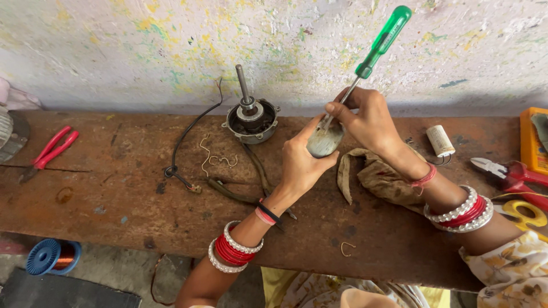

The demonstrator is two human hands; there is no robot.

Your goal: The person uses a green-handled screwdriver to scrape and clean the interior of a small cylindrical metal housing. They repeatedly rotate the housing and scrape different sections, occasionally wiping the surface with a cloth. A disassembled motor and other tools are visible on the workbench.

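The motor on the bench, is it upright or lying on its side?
Upright: the motor sits flat on the wooden bench, with its shaft pointing up.

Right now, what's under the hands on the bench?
Under the right hand lies a crumpled brown rag on the bench. Pliers lie partly under the left hand and its wrist. The pliers' jaws are hidden by the arm.

Soft, even daylight is filling the scene, bright on the paint-flecked wall (171, 51) at twelve o'clock. Shadows are lying faint and short under the hands. The wooden bench (114, 194) is bowing toward three and nine o'clock. Focus is staying crisp at centre, without glare.
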